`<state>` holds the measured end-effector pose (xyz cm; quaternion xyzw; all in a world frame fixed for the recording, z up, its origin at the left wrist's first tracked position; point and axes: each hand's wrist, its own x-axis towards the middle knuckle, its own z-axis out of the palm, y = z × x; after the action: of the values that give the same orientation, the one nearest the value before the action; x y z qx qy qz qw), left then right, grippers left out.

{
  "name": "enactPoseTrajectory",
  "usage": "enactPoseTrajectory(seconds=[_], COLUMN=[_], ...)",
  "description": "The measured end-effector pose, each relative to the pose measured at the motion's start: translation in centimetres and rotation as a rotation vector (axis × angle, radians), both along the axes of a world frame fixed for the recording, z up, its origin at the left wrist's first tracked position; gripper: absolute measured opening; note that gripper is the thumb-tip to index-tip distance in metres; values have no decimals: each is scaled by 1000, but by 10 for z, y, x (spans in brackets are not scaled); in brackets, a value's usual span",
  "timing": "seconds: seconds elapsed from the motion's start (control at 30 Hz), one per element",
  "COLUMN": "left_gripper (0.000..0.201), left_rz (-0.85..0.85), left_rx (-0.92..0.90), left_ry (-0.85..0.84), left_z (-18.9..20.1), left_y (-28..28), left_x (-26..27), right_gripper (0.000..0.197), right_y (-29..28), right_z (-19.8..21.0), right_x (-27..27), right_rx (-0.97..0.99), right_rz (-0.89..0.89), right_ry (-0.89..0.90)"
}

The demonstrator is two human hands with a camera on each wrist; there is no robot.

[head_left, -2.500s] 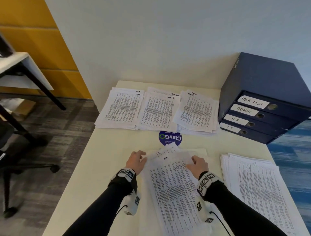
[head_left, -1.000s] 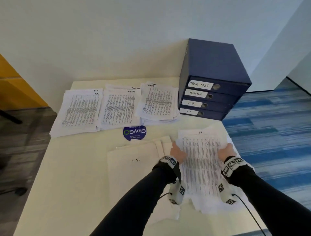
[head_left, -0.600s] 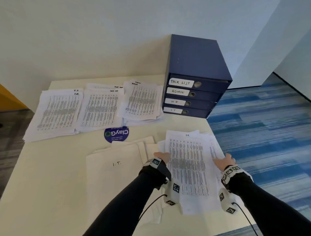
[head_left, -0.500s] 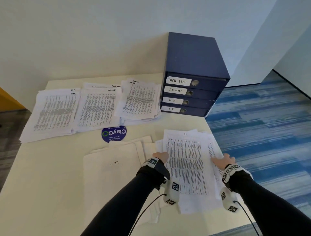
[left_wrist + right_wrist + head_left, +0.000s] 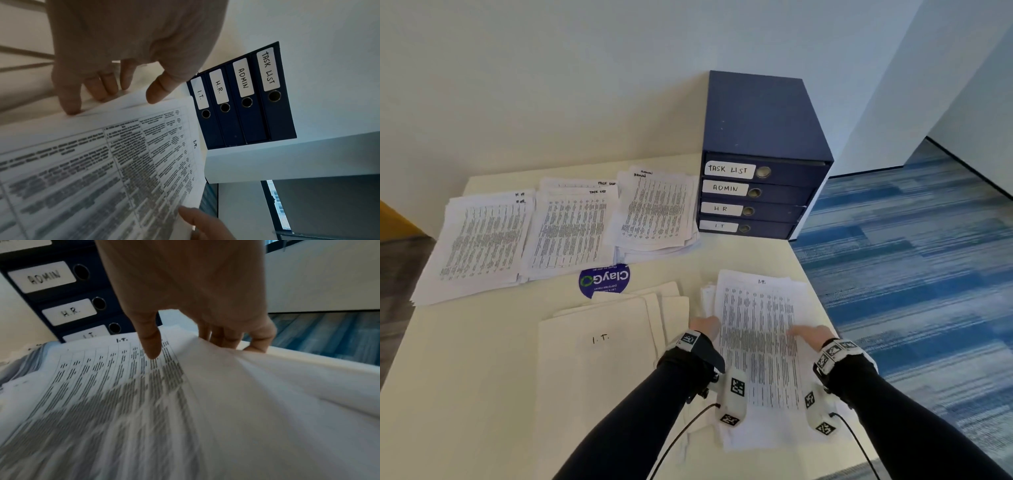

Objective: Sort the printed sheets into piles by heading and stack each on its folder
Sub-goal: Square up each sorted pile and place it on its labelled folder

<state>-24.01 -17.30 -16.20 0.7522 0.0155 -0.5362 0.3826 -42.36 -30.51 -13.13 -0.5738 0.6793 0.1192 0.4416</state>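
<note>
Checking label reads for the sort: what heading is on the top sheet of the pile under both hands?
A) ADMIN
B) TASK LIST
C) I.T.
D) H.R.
C: the top sheet under the left hand and right hand has "I.T." handwritten at its far edge, readable in the head view and the right wrist view.

the sheets under my hands are white with dense black columns of print. beside them, my cream folder bears black handwriting, and behind them stand navy binders with white labels, over blue-striped carpet.
</note>
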Motion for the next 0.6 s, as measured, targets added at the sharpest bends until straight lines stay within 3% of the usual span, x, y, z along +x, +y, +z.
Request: enactPoseTrajectory(seconds=[0.07, 0.17, 0.3, 0.4, 0.47, 0.6], left_gripper=[47, 47, 49, 40, 39, 72], left_rz=[-20, -19, -20, -30, -9, -65], left_rx=[-9, -23, -34, -63, -63, 7], left_ry=[17, 8, 65, 55, 52, -130], left_z=[3, 4, 26, 23, 17, 22], left_y=[5, 9, 15, 21, 24, 28], left_x=[-2, -2, -4, -2, -1, -6], right_gripper=[53, 54, 63, 54, 57, 43], right_y=[3, 6, 5, 9, 9, 15], right_z=[0, -3, 0, 2, -1, 20], right_x=[-2, -5, -6, -9, -15, -27], right_rx=[47, 24, 38, 19, 4, -8], right_rz=[49, 87, -67, 11, -24, -116], right_ry=[11, 67, -43, -92, -252, -556])
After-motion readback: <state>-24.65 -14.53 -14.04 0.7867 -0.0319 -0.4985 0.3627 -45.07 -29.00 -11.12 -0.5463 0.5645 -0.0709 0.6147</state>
